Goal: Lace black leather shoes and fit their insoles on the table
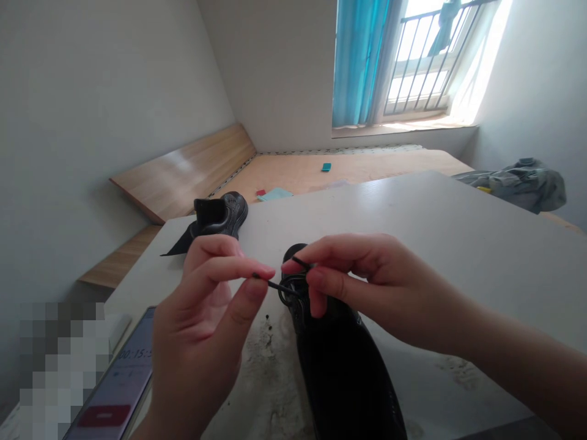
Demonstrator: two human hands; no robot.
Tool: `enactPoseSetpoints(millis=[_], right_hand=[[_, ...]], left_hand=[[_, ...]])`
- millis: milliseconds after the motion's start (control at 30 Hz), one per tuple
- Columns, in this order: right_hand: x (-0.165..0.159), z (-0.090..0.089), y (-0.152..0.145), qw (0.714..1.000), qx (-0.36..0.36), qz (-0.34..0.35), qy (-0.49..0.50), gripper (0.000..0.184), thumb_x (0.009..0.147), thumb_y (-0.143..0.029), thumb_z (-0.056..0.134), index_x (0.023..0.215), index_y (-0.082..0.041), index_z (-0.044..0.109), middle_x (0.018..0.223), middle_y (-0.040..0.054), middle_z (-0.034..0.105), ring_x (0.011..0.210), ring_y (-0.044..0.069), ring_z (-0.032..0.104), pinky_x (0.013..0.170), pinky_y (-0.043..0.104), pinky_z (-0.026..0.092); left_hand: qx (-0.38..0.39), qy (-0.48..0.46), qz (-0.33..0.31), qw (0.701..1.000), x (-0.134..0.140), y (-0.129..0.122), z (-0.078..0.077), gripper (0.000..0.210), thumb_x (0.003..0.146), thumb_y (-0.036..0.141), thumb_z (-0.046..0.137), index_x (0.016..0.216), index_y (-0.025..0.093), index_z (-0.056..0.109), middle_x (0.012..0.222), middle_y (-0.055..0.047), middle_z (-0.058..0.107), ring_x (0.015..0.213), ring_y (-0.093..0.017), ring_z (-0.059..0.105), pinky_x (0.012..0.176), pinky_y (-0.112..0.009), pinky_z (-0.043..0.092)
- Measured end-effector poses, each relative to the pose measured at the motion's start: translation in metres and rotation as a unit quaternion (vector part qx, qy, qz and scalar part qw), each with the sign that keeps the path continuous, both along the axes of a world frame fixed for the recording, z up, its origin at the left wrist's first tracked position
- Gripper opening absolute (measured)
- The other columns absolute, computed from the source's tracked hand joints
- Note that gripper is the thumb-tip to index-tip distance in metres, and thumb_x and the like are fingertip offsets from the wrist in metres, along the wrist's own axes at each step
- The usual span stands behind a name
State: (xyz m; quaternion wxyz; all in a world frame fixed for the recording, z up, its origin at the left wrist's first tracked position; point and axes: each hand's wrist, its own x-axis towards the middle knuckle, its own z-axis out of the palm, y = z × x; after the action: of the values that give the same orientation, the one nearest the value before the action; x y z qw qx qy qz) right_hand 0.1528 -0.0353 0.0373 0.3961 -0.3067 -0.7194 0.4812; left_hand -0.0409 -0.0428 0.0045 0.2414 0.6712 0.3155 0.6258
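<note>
grips (202, 324) (383, 269): 2 | shoes (348, 373) (235, 214): 2 | phone (112, 391): 1 | table (413, 220): 1 | window (424, 67): 1

One black shoe (348, 373) is resting on a white table (458, 263); left hand (213, 318) and right hand (367, 275) are pinching black lace (280, 288); second shoe (235, 214) is sitting beyond; phone (110, 379) is lying nearby.
</note>
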Motion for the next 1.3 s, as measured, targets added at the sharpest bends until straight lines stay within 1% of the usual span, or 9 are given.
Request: enactPoseSetpoints(millis=[100,233,367,533,667,800,1033,1200,1300], right_hand=[[0.000,-0.004,0.000,0.999,-0.003,-0.016,0.028,0.017,0.094,-0.023,0.056,0.093,-0.015,0.071,0.071,-0.0010,0.068,0.071,0.008,0.063,0.067,0.017,0.050],[-0.002,-0.008,-0.002,0.995,0.081,-0.061,0.005,0.015,0.091,-0.019,0.061,0.082,-0.015,0.072,0.074,-0.0021,0.066,0.070,0.005,0.059,0.064,0.015,0.047],[-0.005,-0.014,-0.002,0.988,0.126,-0.083,-0.004,0.016,0.090,-0.017,0.061,0.079,-0.015,0.073,0.077,-0.0014,0.061,0.073,0.006,0.057,0.065,0.017,0.045],[-0.006,-0.023,0.003,0.990,0.118,-0.073,-0.009,0.017,0.090,-0.016,0.060,0.077,-0.013,0.070,0.078,0.0002,0.061,0.075,0.007,0.055,0.067,0.019,0.044],[-0.006,-0.029,0.007,0.994,0.104,-0.032,-0.030,0.023,0.092,-0.020,0.059,0.071,-0.012,0.064,0.074,-0.0004,0.057,0.073,0.007,0.053,0.067,0.019,0.042],[-0.006,-0.031,0.008,0.999,0.035,-0.008,0.019,0.027,0.090,-0.030,0.062,0.069,-0.013,0.064,0.074,0.0005,0.057,0.070,0.009,0.051,0.064,0.021,0.041],[-0.005,-0.029,0.008,0.998,-0.037,0.020,0.044,0.031,0.088,-0.043,0.064,0.077,-0.014,0.065,0.074,0.0000,0.056,0.070,0.010,0.047,0.063,0.023,0.039],[-0.002,-0.030,0.005,0.997,0.007,-0.060,0.047,0.025,0.096,-0.032,0.051,0.077,-0.016,0.056,0.072,-0.0011,0.051,0.069,0.011,0.047,0.063,0.025,0.038],[0.000,-0.029,0.004,0.992,0.015,-0.085,0.092,0.027,0.099,-0.032,0.045,0.078,-0.018,0.055,0.077,0.0011,0.056,0.076,0.012,0.052,0.068,0.026,0.041]], left_hand=[[-0.022,0.011,-0.018,1.000,-0.001,-0.003,0.001,0.013,0.091,0.021,0.064,0.094,0.031,0.072,0.085,0.003,0.062,0.082,-0.011,0.056,0.074,-0.021,0.048],[-0.081,0.095,-0.009,0.992,0.003,-0.009,0.004,0.014,0.088,0.018,0.067,0.091,0.032,0.071,0.085,0.005,0.067,0.078,-0.011,0.059,0.072,-0.022,0.048],[-0.074,0.140,0.022,0.987,0.004,-0.008,0.004,0.013,0.086,0.018,0.068,0.087,0.031,0.070,0.080,0.006,0.062,0.074,-0.010,0.056,0.067,-0.023,0.044],[-0.096,0.137,0.015,0.986,0.003,-0.002,-0.001,0.012,0.086,0.019,0.068,0.085,0.030,0.071,0.076,0.005,0.060,0.070,-0.010,0.053,0.064,-0.023,0.041],[-0.142,0.101,-0.045,0.984,0.003,0.002,-0.003,0.009,0.084,0.021,0.071,0.079,0.029,0.072,0.072,0.005,0.057,0.068,-0.010,0.051,0.063,-0.024,0.041],[-0.171,0.063,-0.098,0.978,0.004,0.005,-0.002,0.008,0.084,0.023,0.071,0.079,0.029,0.073,0.077,0.003,0.057,0.072,-0.011,0.053,0.065,-0.024,0.044],[-0.122,0.098,-0.090,0.984,0.007,0.002,-0.001,0.016,0.087,0.021,0.066,0.093,0.030,0.077,0.081,0.000,0.059,0.075,-0.013,0.056,0.065,-0.025,0.046],[-0.113,0.195,0.012,0.974,0.002,0.009,-0.001,0.022,0.092,0.032,0.057,0.105,0.028,0.074,0.087,-0.002,0.063,0.080,-0.017,0.058,0.070,-0.030,0.046],[-0.145,0.315,0.100,0.933,-0.003,0.016,-0.002,0.027,0.087,0.044,0.059,0.097,0.023,0.073,0.082,-0.002,0.064,0.076,-0.019,0.056,0.069,-0.033,0.044]])
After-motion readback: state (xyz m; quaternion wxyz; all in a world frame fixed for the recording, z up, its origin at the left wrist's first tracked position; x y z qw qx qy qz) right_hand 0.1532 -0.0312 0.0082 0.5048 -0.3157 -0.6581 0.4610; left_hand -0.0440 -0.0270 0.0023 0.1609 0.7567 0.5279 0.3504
